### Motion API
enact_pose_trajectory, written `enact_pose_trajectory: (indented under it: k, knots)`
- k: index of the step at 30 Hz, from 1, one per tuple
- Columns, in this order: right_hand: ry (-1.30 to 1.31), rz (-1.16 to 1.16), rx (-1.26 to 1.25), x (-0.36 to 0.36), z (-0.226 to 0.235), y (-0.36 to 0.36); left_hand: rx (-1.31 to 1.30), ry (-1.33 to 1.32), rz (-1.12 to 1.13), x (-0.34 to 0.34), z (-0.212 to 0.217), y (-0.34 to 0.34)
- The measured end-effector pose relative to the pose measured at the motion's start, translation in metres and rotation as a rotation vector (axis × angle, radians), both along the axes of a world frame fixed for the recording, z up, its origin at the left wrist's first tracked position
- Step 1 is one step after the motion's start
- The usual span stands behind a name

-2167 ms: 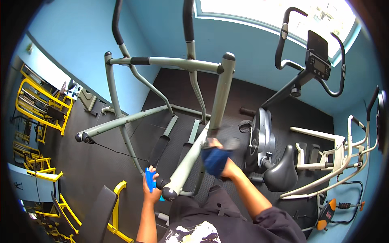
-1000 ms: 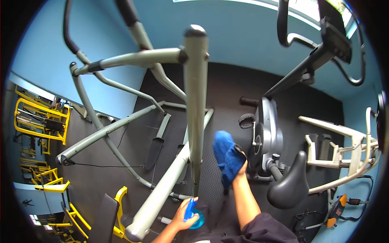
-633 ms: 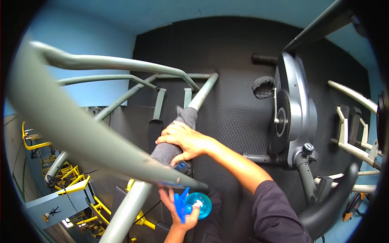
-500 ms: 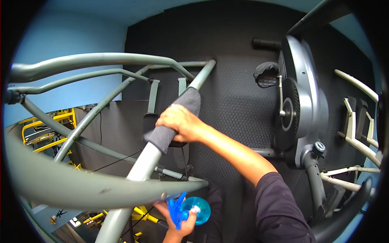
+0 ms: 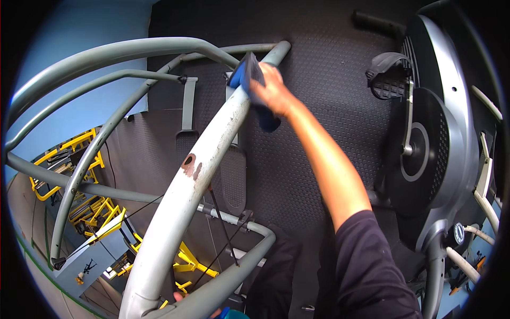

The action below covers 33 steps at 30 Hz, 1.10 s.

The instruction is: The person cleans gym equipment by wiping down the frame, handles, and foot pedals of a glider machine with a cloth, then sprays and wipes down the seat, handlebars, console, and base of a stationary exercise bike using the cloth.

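Note:
My right hand (image 5: 275, 93) is closed on a grey and blue cloth (image 5: 254, 73), which wraps over the upper part of a thick pale-grey frame tube (image 5: 183, 196). Part of the cloth hangs down on the tube's right side. Lower on the tube, a brown patch of chipped paint surrounds a dark hole. At the bottom edge, only a little of my left hand (image 5: 179, 297) shows behind a curved tube. Beside it the top of a teal spray bottle (image 5: 234, 313) with a blue head is just in view; the grip itself is mostly hidden.
Bent grey tubes (image 5: 154, 48) of the exercise machine arch on the left, with foot pedals (image 5: 234, 181) below. An exercise bike (image 5: 441, 143) stands on the right. Yellow-framed equipment (image 5: 95, 212) is at the lower left. Black textured matting (image 5: 313, 127) covers the floor.
My right hand has slid the cloth up and away along the tube, uncovering the chipped patch. My left hand and the spray bottle have dropped lower, mostly out of view. The view has shifted.

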State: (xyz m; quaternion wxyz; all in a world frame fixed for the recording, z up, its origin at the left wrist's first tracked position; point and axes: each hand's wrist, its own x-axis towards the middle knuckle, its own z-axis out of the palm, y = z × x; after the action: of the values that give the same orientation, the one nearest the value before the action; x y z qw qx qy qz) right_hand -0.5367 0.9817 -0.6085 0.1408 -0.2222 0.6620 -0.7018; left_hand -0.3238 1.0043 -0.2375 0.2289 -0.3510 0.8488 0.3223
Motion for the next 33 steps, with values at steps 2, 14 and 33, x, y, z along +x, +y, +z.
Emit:
enact_pose_trajectory:
  k: [2,14,33]
  knots:
    - [-0.064,0.067,0.057,-0.019,-0.022,-0.031,-0.037,-0.100,0.009,-0.046,-0.023,-0.033]
    - [-0.784,-0.034,0.202,-0.031,0.027,-0.032,-0.064,-0.438,-0.038,-0.036,0.045,-0.016]
    - [0.723,-0.150,0.363,0.193,0.520,0.173,0.432,0.331,-0.254,0.209,0.139,0.011]
